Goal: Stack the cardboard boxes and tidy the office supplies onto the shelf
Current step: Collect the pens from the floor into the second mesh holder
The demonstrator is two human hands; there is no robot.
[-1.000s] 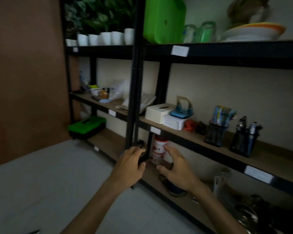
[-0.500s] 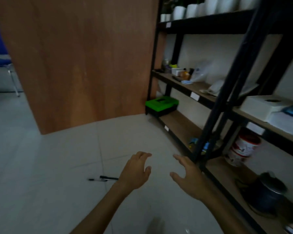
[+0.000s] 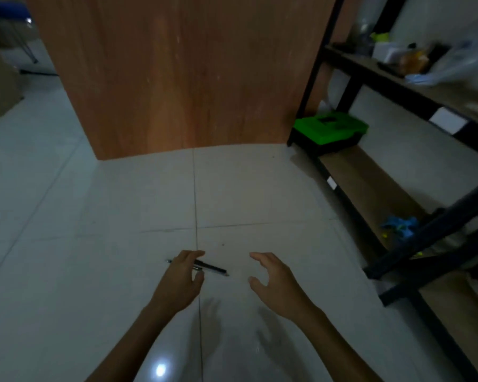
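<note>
So both hands are out low over the white tiled floor point(image 3: 122, 202). The left hand point(image 3: 181, 282) is open, fingers loosely curved, and it sits right over a couple of dark pens point(image 3: 213, 269) lying on the floor near the person, roughly where the tile lines cross. The pens run left to right, with one end poking out left of the hand and the pointed end sticking out to the right. Honestly can't tell if the fingers are touching them or just above. The right hand point(image 3: 276, 282) is a bit to the right of the pens, apart from them, open with thumb and fingers spread in a C shape and nothing in it. The black-framed shelf point(image 3: 370, 186) with wooden boards runs along the right side. At the far end of its bottom board sits a green and black box point(image 3: 330, 128), and nearer on the same board there's some blue thing point(image 3: 400, 226), too blurry to name. The board above has a plastic bag point(image 3: 458, 64) and blurry small stuff. A big brown wooden panel point(image 3: 177, 73) stands at the far side.
</note>
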